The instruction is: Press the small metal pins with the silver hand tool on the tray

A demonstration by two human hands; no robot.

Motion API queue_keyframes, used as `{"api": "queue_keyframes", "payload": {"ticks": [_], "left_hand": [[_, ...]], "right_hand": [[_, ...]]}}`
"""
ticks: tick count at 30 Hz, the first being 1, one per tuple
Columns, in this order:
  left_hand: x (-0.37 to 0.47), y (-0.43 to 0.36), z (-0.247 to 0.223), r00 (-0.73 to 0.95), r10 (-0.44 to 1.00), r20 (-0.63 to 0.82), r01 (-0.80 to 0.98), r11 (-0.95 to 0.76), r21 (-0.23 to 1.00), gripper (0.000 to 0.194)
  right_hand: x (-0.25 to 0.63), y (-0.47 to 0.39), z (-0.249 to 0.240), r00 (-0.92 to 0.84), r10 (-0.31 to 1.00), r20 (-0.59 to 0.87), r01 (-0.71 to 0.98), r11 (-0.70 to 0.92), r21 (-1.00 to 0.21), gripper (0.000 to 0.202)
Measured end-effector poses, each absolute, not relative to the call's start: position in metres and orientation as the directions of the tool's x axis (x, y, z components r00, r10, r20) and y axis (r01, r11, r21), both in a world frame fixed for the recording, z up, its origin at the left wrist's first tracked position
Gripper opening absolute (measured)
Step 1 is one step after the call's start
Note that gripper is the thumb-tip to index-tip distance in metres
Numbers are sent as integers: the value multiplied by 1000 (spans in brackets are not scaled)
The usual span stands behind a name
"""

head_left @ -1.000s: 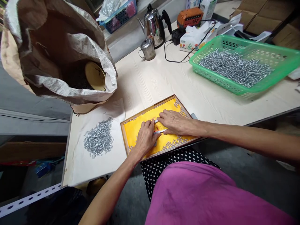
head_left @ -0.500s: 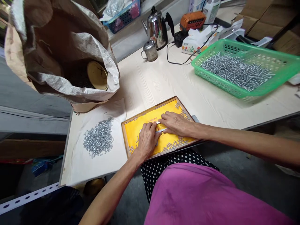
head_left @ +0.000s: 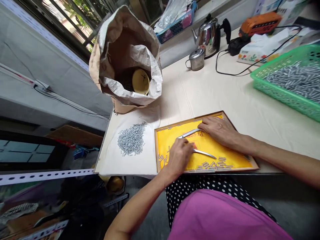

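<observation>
The left hand [head_left: 178,157] and right hand [head_left: 221,131] are both over the tray [head_left: 156,146] on the bench [head_left: 187,96]. The left fingers are bent and blurred, close to the left ends of two metal strips; I cannot tell whether they grasp either. The right fingers touch the right end of the upper strip [head_left: 190,133]; whether they pinch it is hidden. The lower strip [head_left: 205,153] runs right from the left fingers, below the right ones, slanting slightly down. Red print shows on the yellow floor between both sets of fingers.

Loose pins [head_left: 221,163] lie below the right fingers along the tray's near edge, with more left of the left fingers. Farther left of them, outside the tray, a pin heap [head_left: 132,139] sits on a cloth [head_left: 150,163]. Beyond the left fingers stands an open sack [head_left: 115,87] with a bowl [head_left: 140,82] inside; beyond the right fingers, a mug [head_left: 197,61] and kettle [head_left: 209,38]. A green basket [head_left: 287,98] of pins is beyond and right of the right fingers.
</observation>
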State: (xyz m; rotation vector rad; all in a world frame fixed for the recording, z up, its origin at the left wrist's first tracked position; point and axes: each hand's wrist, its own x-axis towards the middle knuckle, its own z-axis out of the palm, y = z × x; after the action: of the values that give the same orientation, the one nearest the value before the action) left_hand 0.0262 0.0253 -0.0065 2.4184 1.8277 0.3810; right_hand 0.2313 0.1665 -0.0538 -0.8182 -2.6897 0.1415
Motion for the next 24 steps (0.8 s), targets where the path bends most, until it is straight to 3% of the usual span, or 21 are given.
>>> {"api": "queue_keyframes", "payload": {"ticks": [2,5,8,11,14,19,24], "left_hand": [[-11,25,0,-6,974,225,980,-40,196,25],[-77,20,5,-281,932,227,959,283,25,25],[-124,12,0,-340,935,96,925,351,-146,26],[-140,8,-7,-343,939,18,912,337,-232,30],[-142,8,-10,-346,938,-6,913,335,-232,32],[-150,6,-9,-387,921,-48,918,380,-113,27],[-156,-1,-9,-389,919,-66,921,386,-59,25]], "right_hand": [[234,162,-56,-786,553,274,519,833,-191,24],[235,158,-58,-780,562,276,521,827,-210,25],[232,157,-55,-771,579,267,534,815,-225,25],[230,152,-48,-759,596,262,567,803,-186,26],[229,136,-38,-765,582,276,563,812,-154,26],[225,100,-41,-851,460,252,383,873,-301,25],[218,90,-52,-857,469,213,402,867,-293,18]]}}
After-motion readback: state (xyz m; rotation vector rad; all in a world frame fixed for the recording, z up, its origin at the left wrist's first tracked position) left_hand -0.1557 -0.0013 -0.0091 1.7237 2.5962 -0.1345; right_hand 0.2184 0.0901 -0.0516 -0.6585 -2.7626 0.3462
